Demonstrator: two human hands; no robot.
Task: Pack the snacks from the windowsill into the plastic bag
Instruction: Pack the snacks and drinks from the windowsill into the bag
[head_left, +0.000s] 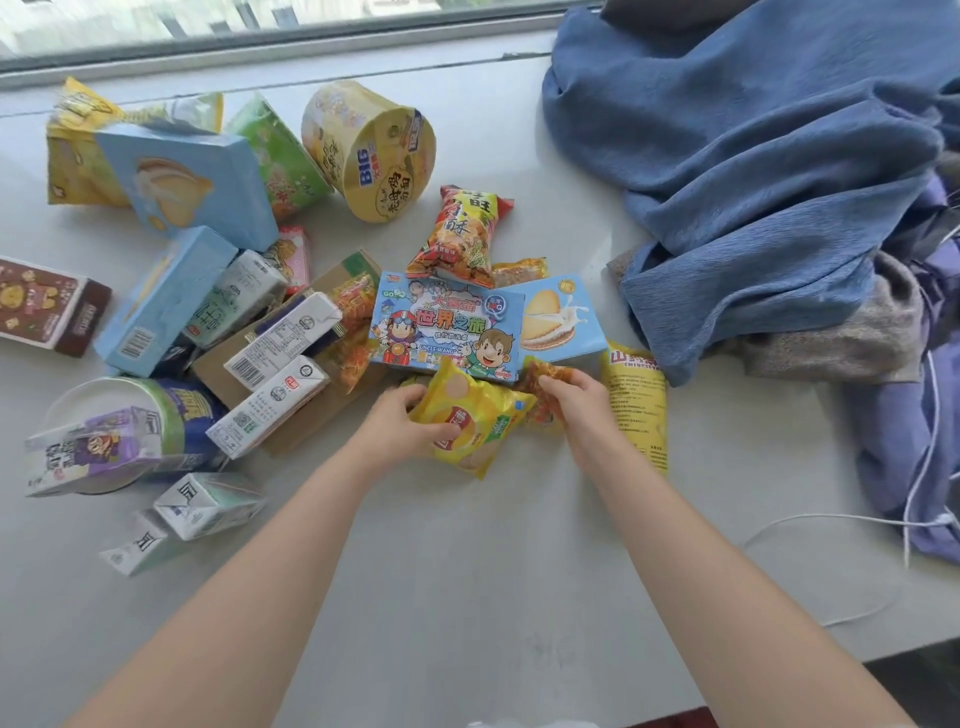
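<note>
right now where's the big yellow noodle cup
In the head view the yellow noodle cup lies tipped on its side at the upper middle of the windowsill, beside the green packet and behind the red snack bag.

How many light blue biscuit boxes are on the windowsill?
3: upper-left box; lower-left box; middle box, right of the cartoon box. More may lie hidden under the pile.

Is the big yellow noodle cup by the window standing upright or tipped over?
Tipped over. The yellow noodle cup lies on its side on the windowsill, its round lid facing the camera.
</note>
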